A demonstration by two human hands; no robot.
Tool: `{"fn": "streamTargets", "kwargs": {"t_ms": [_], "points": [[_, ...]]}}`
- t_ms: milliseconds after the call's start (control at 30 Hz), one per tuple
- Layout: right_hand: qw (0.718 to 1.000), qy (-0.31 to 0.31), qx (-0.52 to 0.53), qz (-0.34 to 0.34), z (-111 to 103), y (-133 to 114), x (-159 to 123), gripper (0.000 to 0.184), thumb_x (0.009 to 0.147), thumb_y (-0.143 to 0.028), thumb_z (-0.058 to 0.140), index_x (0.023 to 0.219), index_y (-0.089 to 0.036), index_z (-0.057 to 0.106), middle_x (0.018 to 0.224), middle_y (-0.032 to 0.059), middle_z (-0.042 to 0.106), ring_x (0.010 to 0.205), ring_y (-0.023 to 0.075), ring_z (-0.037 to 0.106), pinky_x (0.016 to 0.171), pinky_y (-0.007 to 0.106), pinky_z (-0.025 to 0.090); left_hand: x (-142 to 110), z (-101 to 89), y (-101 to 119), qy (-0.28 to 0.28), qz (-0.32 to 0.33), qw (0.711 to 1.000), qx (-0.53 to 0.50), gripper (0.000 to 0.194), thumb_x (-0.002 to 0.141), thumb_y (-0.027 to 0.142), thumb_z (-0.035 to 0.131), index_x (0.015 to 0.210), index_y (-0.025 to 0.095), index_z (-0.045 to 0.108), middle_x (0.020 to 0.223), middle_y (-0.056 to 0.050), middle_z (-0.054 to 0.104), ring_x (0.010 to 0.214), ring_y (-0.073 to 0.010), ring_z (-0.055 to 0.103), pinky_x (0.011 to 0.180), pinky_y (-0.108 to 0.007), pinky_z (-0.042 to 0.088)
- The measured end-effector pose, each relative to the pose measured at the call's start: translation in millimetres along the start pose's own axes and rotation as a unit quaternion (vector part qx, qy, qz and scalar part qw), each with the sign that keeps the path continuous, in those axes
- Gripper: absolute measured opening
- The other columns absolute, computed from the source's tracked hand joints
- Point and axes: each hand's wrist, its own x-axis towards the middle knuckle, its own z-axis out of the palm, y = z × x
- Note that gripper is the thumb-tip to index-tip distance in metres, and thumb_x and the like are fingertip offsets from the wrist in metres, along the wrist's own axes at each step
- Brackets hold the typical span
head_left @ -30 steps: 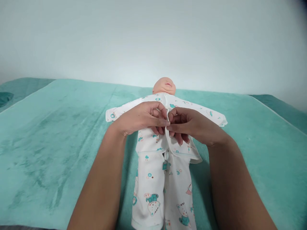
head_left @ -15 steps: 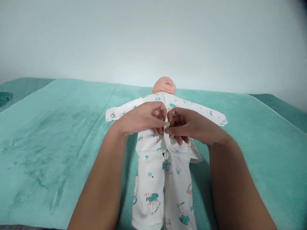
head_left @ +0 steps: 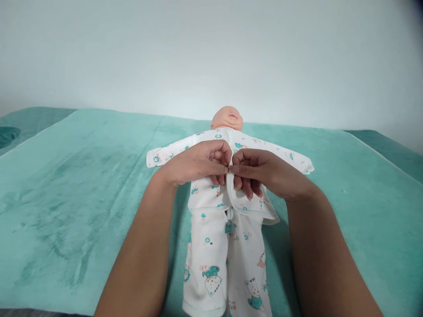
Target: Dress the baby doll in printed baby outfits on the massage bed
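Note:
A baby doll (head_left: 227, 118) lies on its back, dressed in a white printed shirt (head_left: 206, 200) and matching printed trousers (head_left: 206, 259). My left hand (head_left: 208, 160) pinches the left side of the shirt's front opening at chest height. Opposite it, my right hand (head_left: 256, 169) has thumb and forefinger closed on a small button (head_left: 230, 172) at the shirt's front edge. The thumbs almost meet there, and the button is mostly hidden beneath the right thumb. Below the hands the shirt front hangs slightly apart, its right hem corner flared outward.
A green plush blanket (head_left: 82, 198) spreads under the doll across the whole surface. Darker green cloth (head_left: 390, 145) shows at the back corners. Behind stands a pale wall (head_left: 211, 53). The doll's sleeves stretch out to both sides.
My right thumb has moved up over the button, which showed plainly between the hands before. My left hand keeps its pinch at nearly the same spot.

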Motion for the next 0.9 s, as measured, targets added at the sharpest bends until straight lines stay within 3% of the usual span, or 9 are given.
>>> {"fn": "streamTargets", "kwargs": {"t_ms": [333, 833, 900], "points": [[0.999, 0.008, 0.028, -0.016, -2.8, 5.2, 2.3, 0.029, 0.086, -0.044, 0.072, 0.084, -0.019, 0.057, 0.072, 0.0001, 0.068, 0.048, 0.0094, 0.06, 0.037, 0.017, 0.038, -0.4, -0.3, 0.3, -0.012, 0.016, 1.0, -0.007, 0.01, 0.082, 0.008, 0.061, 0.087, 0.016, 0.057, 0.069, 0.003, 0.065, 0.06, -0.0092, 0.064, 0.058, -0.021, 0.054], [0.999, 0.003, 0.028, -0.035, -0.6, 2.6, -1.1, 0.036, 0.093, -0.054, 0.059, 0.085, -0.019, 0.055, 0.076, 0.0021, 0.071, 0.05, 0.0092, 0.061, 0.038, 0.017, 0.038, 0.9, 3.4, 0.8, -0.004, 0.018, 1.0, -0.011, 0.011, 0.083, 0.015, 0.065, 0.09, 0.017, 0.058, 0.07, 0.002, 0.066, 0.059, -0.0087, 0.063, 0.057, -0.02, 0.052], [0.999, -0.001, 0.03, -0.035, -0.1, 1.8, -1.3, 0.037, 0.093, -0.056, 0.058, 0.086, -0.02, 0.055, 0.076, 0.0028, 0.072, 0.051, 0.0098, 0.061, 0.038, 0.017, 0.037, 3.1, 4.8, -1.2, 0.019, 0.027, 0.999, -0.009, 0.009, 0.083, 0.018, 0.065, 0.089, 0.017, 0.059, 0.067, 0.003, 0.063, 0.058, -0.0091, 0.062, 0.054, -0.02, 0.05]]}}
